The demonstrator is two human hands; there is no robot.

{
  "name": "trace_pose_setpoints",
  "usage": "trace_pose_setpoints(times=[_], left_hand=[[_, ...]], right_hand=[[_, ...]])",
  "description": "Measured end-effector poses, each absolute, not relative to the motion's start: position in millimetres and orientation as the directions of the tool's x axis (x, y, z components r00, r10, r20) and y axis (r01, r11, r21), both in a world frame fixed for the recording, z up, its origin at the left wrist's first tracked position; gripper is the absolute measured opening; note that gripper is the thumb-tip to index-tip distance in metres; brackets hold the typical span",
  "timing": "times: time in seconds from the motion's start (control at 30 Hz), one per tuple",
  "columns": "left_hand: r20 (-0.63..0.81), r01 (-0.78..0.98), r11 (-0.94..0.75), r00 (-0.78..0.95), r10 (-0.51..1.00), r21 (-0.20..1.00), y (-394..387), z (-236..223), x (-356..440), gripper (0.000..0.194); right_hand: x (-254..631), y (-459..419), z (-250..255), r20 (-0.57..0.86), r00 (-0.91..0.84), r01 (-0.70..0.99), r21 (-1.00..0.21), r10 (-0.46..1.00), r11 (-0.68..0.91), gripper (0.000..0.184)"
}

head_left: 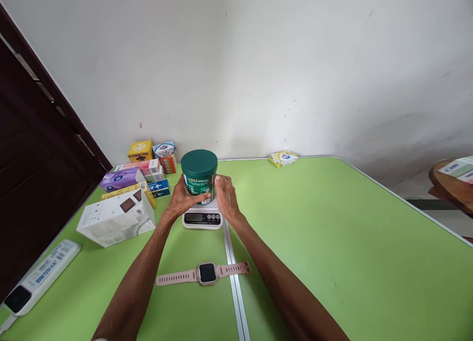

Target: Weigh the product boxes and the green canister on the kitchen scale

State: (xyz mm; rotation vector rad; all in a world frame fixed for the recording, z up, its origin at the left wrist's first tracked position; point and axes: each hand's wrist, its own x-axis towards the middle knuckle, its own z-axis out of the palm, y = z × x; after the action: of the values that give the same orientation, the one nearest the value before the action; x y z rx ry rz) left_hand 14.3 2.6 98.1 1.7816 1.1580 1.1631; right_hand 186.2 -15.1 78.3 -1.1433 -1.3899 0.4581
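Observation:
A green lidded tub (200, 169) stands upright over the white kitchen scale (203, 224), near the middle of the table. Whether its base touches the scale's platform I cannot tell. My left hand (182, 198) is closed around the tub's left side, its thumb across the front. My right hand (226, 197) presses against the right side with its thumb up. The scale's small display and buttons face me below the tub, and the display looks dark. Nearer to me, between my forearms, a pink-strapped smartwatch (207, 273) lies stretched out flat.
Several boxes crowd the left, among them a white carton (117, 218), a purple pack (123, 179) and a yellow box (141, 151). A white power strip (43, 277) lies at front left. One yellow-white packet (283, 157) rests by the wall. A round wooden stool (451, 183) shows at far right.

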Motion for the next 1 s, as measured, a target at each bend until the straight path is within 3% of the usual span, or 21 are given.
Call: trace_pose_setpoints(times=[0.53,0.7,0.83,1.0], left_hand=[[0.255,0.271,-0.312,0.225,0.94,0.911,20.7,72.3,11.8,0.093],[0.246,0.126,-0.25,0.043,0.968,0.96,8.3,54.4,-0.8,0.097],[0.107,-0.041,-0.112,-0.097,0.989,0.993,8.8,23.0,-6.2,0.105],[0.052,-0.182,-0.072,-0.113,0.992,0.981,15.5,6.4,1.6,0.109]], right_hand=[[191.1,-8.2,51.9,0.388,0.274,0.233,-0.915,0.88,0.33,0.078],[200.3,-17.8,19.9,0.21,0.434,0.088,-0.978,0.876,0.191,0.086],[205.5,-22.2,4.9,0.177,0.439,0.033,-0.983,0.881,0.181,0.089],[205.3,-25.1,5.9,0.143,0.461,-0.023,-0.985,0.876,0.173,0.087]])
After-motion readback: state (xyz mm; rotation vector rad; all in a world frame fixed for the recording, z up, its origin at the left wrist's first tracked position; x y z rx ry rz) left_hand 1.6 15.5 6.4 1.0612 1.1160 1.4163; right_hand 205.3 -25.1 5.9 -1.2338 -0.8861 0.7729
